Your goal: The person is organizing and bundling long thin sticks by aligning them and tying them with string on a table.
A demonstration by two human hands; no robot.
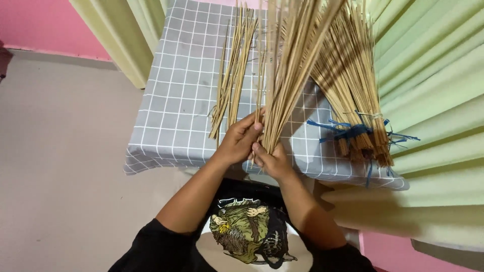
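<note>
Currently both hands meet at the near edge of the table [166, 116], which carries a grey checked cloth. Right hand [272, 161] is closed around the base of a fanned sheaf of thin sticks [290, 65], held upright. Left hand [239, 138] pinches sticks at the sheaf's left side. A small loose pile [233, 70] lies left; a blue-tied bundle [353, 100] lies right.

On the worktop [171, 126], a loose row of sticks [233, 70] lies left of the held bundle [290, 70]; the tied bundle [353, 90] lies to its right.
</note>
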